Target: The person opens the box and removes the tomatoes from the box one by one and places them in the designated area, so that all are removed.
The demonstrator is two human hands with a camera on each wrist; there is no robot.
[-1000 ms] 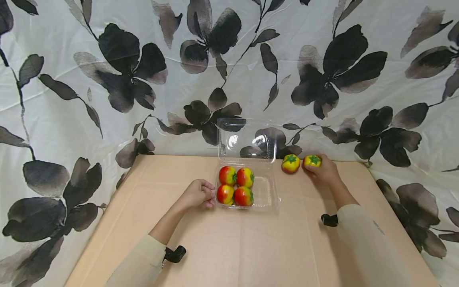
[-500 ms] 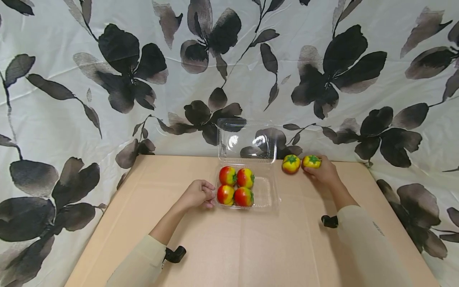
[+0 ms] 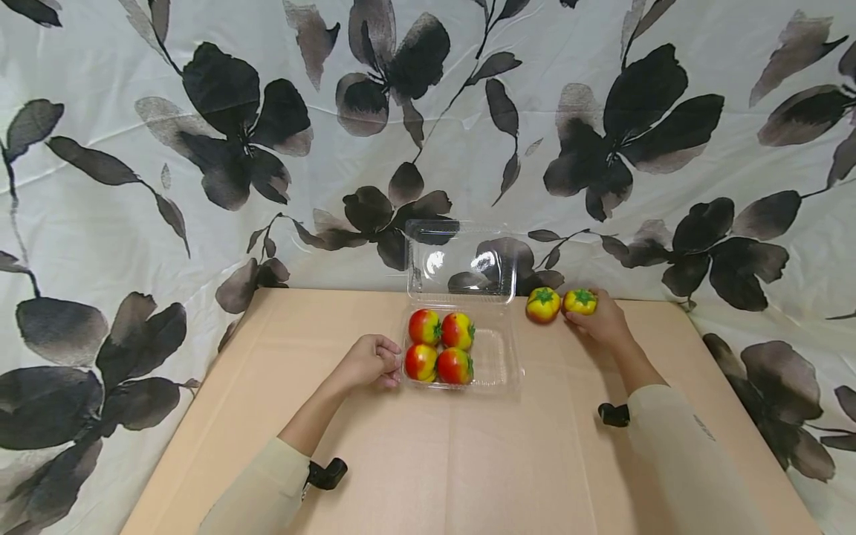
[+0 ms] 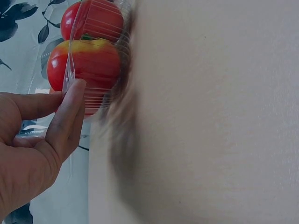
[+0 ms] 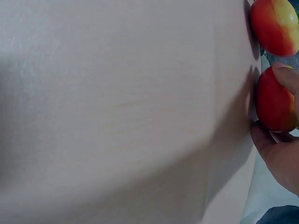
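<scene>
In the head view, my left hand (image 3: 370, 362) is at the left side of an open clear plastic clamshell box (image 3: 495, 357). The left wrist view shows my thumb and fingers pinching the box's rim (image 4: 70, 70). Several red-and-yellow fruits (image 3: 455, 367) with green leafy tops, resembling persimmons, fill the box's left part. Toward the table's back edge, my right hand (image 3: 608, 319) grips another such fruit (image 3: 579, 301), thumb and fingers around its sides. A matching fruit (image 3: 543, 305) sits just left of the held one, between it and the box.
The box's clear lid (image 3: 461, 264) stands raised at the back, against a white cloth (image 3: 495, 163) with dark flowers. Under everything is a pale tan tabletop (image 3: 428, 461). Black wrist cameras (image 3: 328, 473) are strapped near both sleeves.
The cloth at the far left has shifted slightly leftward. Both hands, the box and the fruits stay nearly where they were.
</scene>
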